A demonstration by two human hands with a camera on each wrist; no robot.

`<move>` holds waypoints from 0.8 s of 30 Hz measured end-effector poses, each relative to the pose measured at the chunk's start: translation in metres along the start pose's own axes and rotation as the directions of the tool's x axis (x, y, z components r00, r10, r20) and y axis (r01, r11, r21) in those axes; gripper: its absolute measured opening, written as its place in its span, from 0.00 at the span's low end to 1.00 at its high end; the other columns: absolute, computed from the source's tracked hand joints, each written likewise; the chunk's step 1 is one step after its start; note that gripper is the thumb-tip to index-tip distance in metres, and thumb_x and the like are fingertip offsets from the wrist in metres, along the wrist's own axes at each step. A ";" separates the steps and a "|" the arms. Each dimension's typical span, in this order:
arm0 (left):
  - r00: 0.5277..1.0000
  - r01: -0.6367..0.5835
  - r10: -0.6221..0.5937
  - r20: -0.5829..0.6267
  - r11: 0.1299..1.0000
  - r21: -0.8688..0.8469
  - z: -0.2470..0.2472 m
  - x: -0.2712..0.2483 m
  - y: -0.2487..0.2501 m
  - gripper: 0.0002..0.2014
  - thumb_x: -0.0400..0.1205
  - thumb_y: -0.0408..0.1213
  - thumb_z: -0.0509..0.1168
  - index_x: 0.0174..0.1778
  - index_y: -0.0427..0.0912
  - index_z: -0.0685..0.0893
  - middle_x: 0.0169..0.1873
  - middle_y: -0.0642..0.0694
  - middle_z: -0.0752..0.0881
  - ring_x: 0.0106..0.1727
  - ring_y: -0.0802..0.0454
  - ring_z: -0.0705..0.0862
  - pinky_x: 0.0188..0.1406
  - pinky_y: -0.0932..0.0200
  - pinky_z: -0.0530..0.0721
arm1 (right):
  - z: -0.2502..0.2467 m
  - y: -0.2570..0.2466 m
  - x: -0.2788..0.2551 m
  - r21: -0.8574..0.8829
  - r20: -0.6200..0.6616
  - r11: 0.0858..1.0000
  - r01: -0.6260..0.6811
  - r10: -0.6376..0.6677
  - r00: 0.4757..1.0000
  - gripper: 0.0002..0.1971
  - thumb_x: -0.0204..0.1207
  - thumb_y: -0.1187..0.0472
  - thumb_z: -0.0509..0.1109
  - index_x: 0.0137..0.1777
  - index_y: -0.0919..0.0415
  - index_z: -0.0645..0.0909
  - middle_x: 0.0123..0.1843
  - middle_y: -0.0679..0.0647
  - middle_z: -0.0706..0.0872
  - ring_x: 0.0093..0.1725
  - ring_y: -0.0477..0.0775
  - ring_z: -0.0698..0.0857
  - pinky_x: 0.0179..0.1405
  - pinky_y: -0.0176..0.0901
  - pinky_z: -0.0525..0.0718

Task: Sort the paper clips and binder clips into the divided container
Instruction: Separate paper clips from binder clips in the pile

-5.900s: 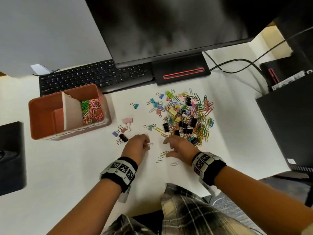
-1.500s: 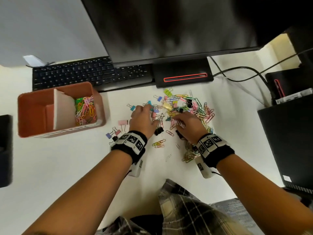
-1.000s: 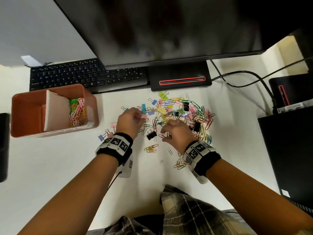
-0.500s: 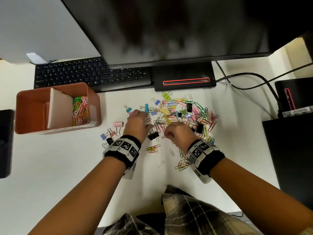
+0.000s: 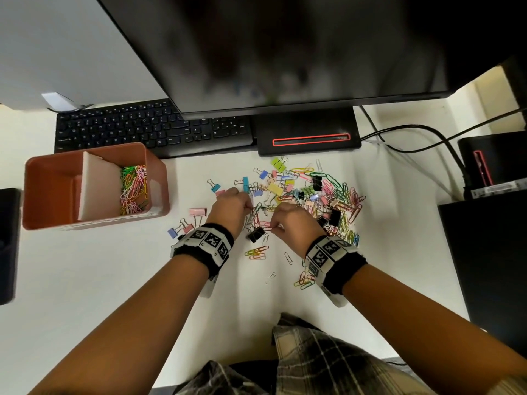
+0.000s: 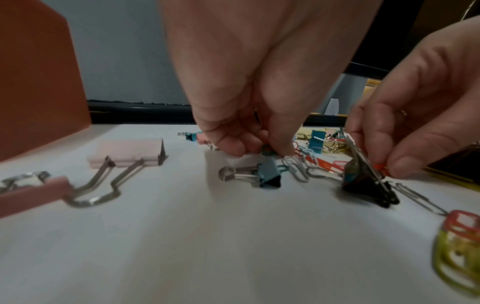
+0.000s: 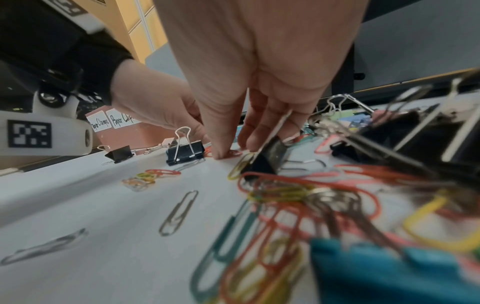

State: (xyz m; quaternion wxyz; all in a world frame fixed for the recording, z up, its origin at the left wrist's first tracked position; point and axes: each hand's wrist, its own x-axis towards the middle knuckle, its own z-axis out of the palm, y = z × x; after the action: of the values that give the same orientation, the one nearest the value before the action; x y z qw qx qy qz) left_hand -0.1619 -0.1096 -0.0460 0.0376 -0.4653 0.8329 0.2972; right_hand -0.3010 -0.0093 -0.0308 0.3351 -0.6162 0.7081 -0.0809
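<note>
A heap of coloured paper clips and binder clips (image 5: 310,195) lies on the white desk. At its near left edge my left hand (image 5: 245,208) (image 6: 265,147) has its fingers curled, pinching a small dark green paper clip just above a blue binder clip (image 6: 269,175). My right hand (image 5: 273,228) (image 7: 231,150) pinches a red paper clip (image 6: 381,170) against the desk, beside a black binder clip (image 5: 255,234) (image 7: 185,152). The orange divided container (image 5: 155,166) stands at the left; its right compartment holds paper clips (image 5: 132,186).
A keyboard (image 5: 148,129) and monitor stand (image 5: 308,138) lie behind the heap. Loose binder clips (image 5: 196,212) sit between the container and my left hand. Stray paper clips (image 5: 256,252) lie near my wrists. A black box (image 5: 484,252) stands at the right.
Both hands have drawn back a little from the heap's middle to its near left edge, still picking at clips. The container's contents look the same.
</note>
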 end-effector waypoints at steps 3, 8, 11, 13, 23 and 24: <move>1.000 -0.017 0.017 -0.002 0.999 0.031 -0.001 -0.001 0.001 0.05 0.80 0.33 0.65 0.48 0.38 0.84 0.47 0.40 0.83 0.53 0.41 0.79 0.53 0.50 0.80 | 0.000 -0.004 0.003 -0.005 0.022 1.000 -0.020 0.020 1.000 0.07 0.75 0.68 0.65 0.48 0.62 0.84 0.50 0.58 0.86 0.51 0.59 0.83 0.52 0.51 0.82; 1.000 0.004 -0.004 0.004 0.998 -0.068 -0.010 -0.007 -0.009 0.06 0.80 0.33 0.64 0.51 0.38 0.83 0.47 0.40 0.85 0.51 0.43 0.82 0.53 0.54 0.80 | -0.002 -0.005 0.005 0.043 0.075 0.996 -0.078 0.075 0.994 0.10 0.76 0.67 0.65 0.56 0.61 0.82 0.52 0.59 0.86 0.52 0.58 0.84 0.53 0.48 0.83; 0.996 0.006 -0.019 -0.088 0.989 -0.145 -0.024 -0.017 -0.016 0.07 0.80 0.31 0.65 0.50 0.37 0.86 0.47 0.40 0.85 0.45 0.49 0.81 0.51 0.63 0.75 | -0.004 -0.002 0.005 -0.022 0.112 0.999 -0.026 0.029 0.993 0.09 0.76 0.67 0.65 0.51 0.62 0.85 0.53 0.59 0.83 0.52 0.59 0.83 0.51 0.45 0.80; 0.989 -0.013 -0.014 -0.147 0.984 -0.179 -0.032 -0.029 -0.018 0.05 0.78 0.30 0.66 0.47 0.37 0.87 0.46 0.40 0.85 0.45 0.51 0.81 0.50 0.67 0.73 | -0.005 0.000 0.004 0.021 0.091 1.000 0.007 -0.008 0.996 0.08 0.75 0.68 0.66 0.51 0.63 0.85 0.52 0.58 0.82 0.50 0.58 0.83 0.50 0.41 0.79; 0.991 0.137 -0.130 0.044 0.946 -0.293 0.000 -0.073 -0.011 0.17 0.79 0.36 0.68 0.64 0.42 0.81 0.46 0.44 0.87 0.43 0.53 0.80 0.46 0.68 0.72 | -0.009 -0.020 0.023 -0.101 0.109 0.988 0.117 -0.106 0.988 0.22 0.77 0.69 0.63 0.72 0.57 0.73 0.61 0.57 0.84 0.61 0.59 0.81 0.60 0.48 0.78; 0.987 0.159 -0.154 0.041 0.940 -0.300 0.004 -0.072 -0.011 0.18 0.79 0.36 0.67 0.66 0.42 0.79 0.46 0.43 0.87 0.44 0.52 0.81 0.47 0.68 0.71 | -0.012 -0.015 0.023 -0.118 0.113 0.986 0.121 -0.108 0.988 0.22 0.77 0.67 0.65 0.72 0.56 0.73 0.61 0.57 0.85 0.61 0.59 0.82 0.61 0.49 0.78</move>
State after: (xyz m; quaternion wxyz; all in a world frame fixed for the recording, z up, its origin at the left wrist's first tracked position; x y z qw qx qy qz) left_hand -0.1133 -0.0573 -0.0293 -0.0036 -0.5276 0.7377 0.4212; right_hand -0.2956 -0.0374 -0.0222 0.3279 -0.6790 0.6565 -0.0229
